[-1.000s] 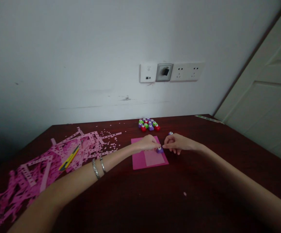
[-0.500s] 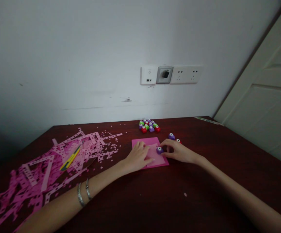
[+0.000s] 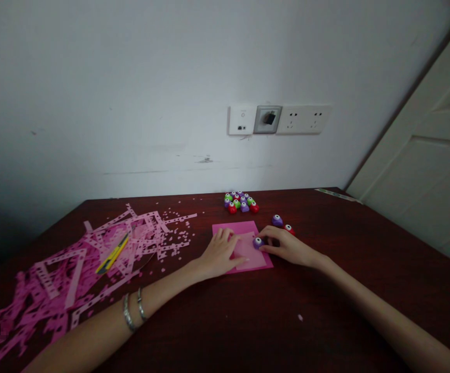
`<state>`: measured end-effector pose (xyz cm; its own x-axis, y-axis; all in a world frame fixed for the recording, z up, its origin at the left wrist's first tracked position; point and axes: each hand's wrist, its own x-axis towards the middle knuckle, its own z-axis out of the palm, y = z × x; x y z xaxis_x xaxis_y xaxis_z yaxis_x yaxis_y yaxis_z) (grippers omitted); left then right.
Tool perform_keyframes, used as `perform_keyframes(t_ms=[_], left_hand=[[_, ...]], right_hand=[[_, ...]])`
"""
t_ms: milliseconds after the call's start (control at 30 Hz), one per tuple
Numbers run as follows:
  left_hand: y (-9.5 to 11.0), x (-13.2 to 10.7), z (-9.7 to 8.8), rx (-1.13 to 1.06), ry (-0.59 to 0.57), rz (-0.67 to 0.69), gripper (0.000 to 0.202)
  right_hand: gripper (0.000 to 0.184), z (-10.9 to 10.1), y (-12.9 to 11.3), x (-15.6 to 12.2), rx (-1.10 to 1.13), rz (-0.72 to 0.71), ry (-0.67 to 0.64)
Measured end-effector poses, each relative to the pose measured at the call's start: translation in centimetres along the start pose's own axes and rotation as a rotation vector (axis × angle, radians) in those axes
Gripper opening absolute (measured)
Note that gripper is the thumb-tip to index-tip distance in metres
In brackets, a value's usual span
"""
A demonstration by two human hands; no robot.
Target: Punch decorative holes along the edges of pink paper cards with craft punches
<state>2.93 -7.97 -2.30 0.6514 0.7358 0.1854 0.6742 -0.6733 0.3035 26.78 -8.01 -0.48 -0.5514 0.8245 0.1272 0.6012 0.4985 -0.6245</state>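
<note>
Two pink sheets lie stacked on the desk, a lighter pink sheet [image 3: 245, 263] on top of a deeper pink sheet [image 3: 250, 226]. My left hand [image 3: 219, 253] rests on their left part, fingers spread and pressing down. At the right edge of the lighter sheet sits a small purple craft punch [image 3: 258, 243] with a white button. Thumb and fingers of my right hand [image 3: 286, 245] grip it from the right. Just behind that hand are another purple punch [image 3: 276, 220] and a red punch [image 3: 289, 228], the latter partly covered.
Several red, green and purple punches [image 3: 241, 202] stand grouped near the wall. Left of my hands spreads a heap of punched pink paper strips [image 3: 73, 274] with a yellow utility knife [image 3: 113, 254] on it. Wall sockets [image 3: 304, 119] are above the desk.
The whole view has shifted slightly. My hands, the sheets and the purple punch keep nearly the same places relative to one another; the red punch shows a little more.
</note>
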Motion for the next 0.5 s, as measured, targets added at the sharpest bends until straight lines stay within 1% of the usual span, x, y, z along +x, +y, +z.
perform_keyframes(t_ms=[233, 500], left_hand=[[0.1, -0.1, -0.1, -0.024, 0.001, -0.006, 0.055], [-0.1, -0.2, 0.1, -0.041, 0.020, -0.003, 0.051]], right_hand=[[0.030, -0.9, 0.1, -0.1, 0.005, 0.040, -0.057], [0.030, -3.2, 0.9, -0.7, -0.096, 0.173, -0.111]])
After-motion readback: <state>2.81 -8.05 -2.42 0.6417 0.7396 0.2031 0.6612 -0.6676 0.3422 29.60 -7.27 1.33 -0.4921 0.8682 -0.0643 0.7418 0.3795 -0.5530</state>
